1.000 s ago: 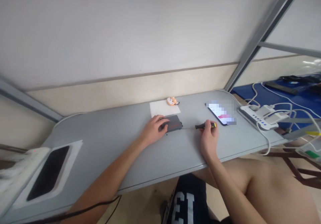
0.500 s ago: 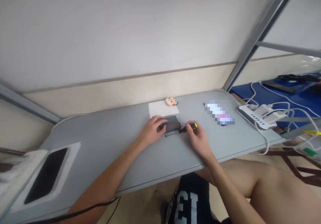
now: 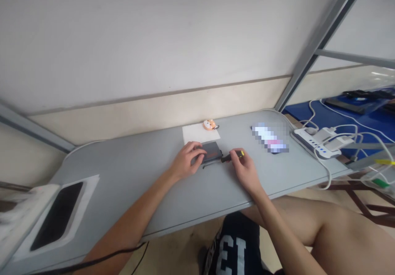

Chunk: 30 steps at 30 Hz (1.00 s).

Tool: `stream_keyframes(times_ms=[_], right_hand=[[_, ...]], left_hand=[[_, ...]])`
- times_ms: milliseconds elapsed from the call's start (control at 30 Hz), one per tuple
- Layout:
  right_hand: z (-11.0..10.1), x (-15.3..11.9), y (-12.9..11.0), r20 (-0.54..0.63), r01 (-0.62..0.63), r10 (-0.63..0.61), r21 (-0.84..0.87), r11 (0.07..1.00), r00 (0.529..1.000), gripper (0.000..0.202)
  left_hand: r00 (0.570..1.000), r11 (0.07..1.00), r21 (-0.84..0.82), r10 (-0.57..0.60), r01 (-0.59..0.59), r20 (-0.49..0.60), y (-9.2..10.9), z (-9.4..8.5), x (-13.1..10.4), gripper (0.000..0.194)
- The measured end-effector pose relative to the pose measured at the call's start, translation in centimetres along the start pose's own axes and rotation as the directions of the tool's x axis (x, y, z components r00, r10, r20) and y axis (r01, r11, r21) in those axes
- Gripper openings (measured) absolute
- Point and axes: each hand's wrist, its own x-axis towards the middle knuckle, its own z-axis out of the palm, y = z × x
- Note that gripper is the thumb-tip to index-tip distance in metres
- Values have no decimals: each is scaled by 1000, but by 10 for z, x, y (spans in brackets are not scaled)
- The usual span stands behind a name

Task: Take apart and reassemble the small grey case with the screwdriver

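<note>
A small dark grey box [image 3: 212, 151] with a row of slots along its front edge lies on the grey desk [image 3: 132, 160]. My left hand [image 3: 187, 159] is curled over the box's left end, with thumb and fingers on it. In my right hand [image 3: 245, 166] is a screwdriver [image 3: 227, 158] with a black handle and yellow end, pinched between thumb and fingers. Its thin metal shaft points left along the front of the box. Whether the shaft touches the box, I cannot tell.
Behind the box lies white paper [image 3: 197, 133] with an orange-and-white animal-face trinket [image 3: 210, 124] on it. A blurred-out phone [image 3: 268, 138] and a power strip [image 3: 314, 143] with white cables are to the right. A black phone-like slab [image 3: 58, 215] lies at the left.
My left hand's fingers have loosened and shifted slightly on the box. My right hand and the screwdriver have moved a touch to the right.
</note>
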Motion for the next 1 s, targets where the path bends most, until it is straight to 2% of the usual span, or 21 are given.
stream_keyframes(times_ms=[167,267,400,500,633,800,1000], right_hand=[[-1,1,3,-91,-44,52,89,995,995,45],[-1,2,3,-108,-56,70,124,991,992,47],[-1,3,5,-113,-41,51,85,996,992,44],[-1,3,6,-130,-39,47,67,997,990,43],[-2,2,3,-112,-34,40,52,998,993,44],[-3,0,1,-75,-24,24,2,1000,997,43],[-3,1,1,-115,-46,55,86,995,992,44]], left_hand=[[993,998,12,66,-67,95,0,-2,-1,16],[991,997,24,71,-75,113,0,-2,-2,18],[989,996,18,84,-87,124,1,-3,-2,19],[986,996,-4,92,-93,140,1,-6,-1,28],[987,996,-1,87,-88,133,2,-7,-1,31],[989,994,27,100,-104,107,3,-6,-1,25],[986,989,60,125,-132,110,2,-1,-2,15]])
